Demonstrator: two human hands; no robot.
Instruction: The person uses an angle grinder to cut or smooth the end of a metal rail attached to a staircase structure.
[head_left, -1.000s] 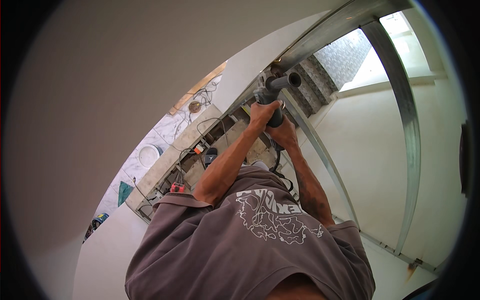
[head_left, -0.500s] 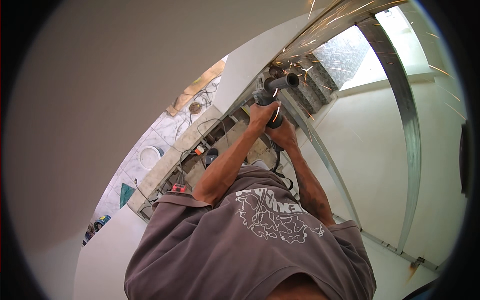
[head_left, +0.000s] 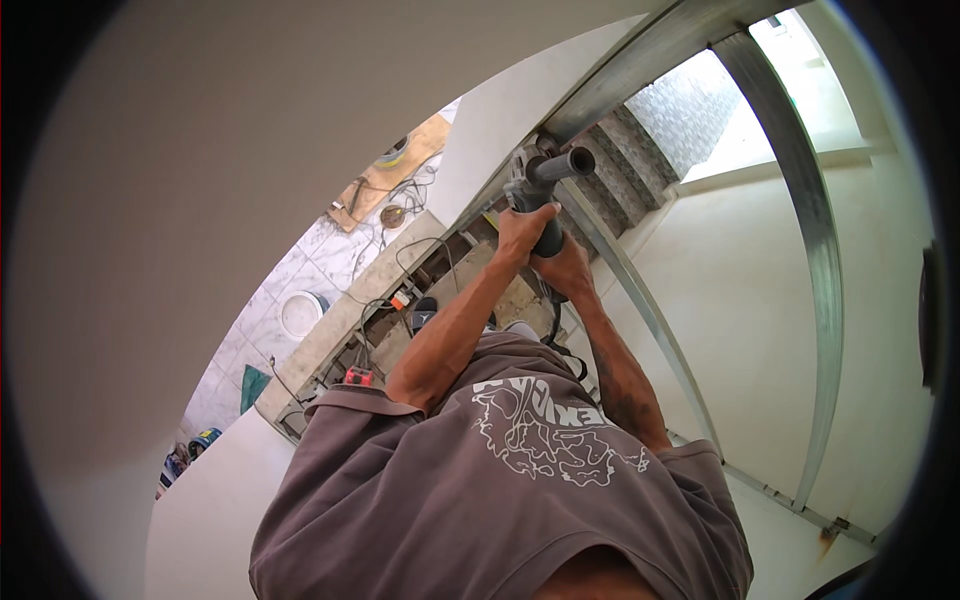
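Both my hands hold a grey angle grinder (head_left: 522, 196) out in front of me. My left hand (head_left: 524, 230) is wrapped round its body, just behind the head. Lower down, my right hand (head_left: 568, 270) grips the rear part, with the black cord below it. The dark side handle (head_left: 566, 166) sticks out to the right with no hand on it. The grinder's head is up against a steel frame bar (head_left: 610, 95); its disc is mostly hidden.
Steel uprights (head_left: 820, 230) cross the right side before a pale wall. Grey steps (head_left: 625, 170) lie beyond the grinder. Left and below, cables, an orange connector (head_left: 400, 300), a white bucket (head_left: 302, 315) and a wooden board (head_left: 405, 165) lie on a ledge and tiled floor.
Sparks that streamed from the grinder across the upper right are gone. Both hands stay on the grinder in nearly the same place.
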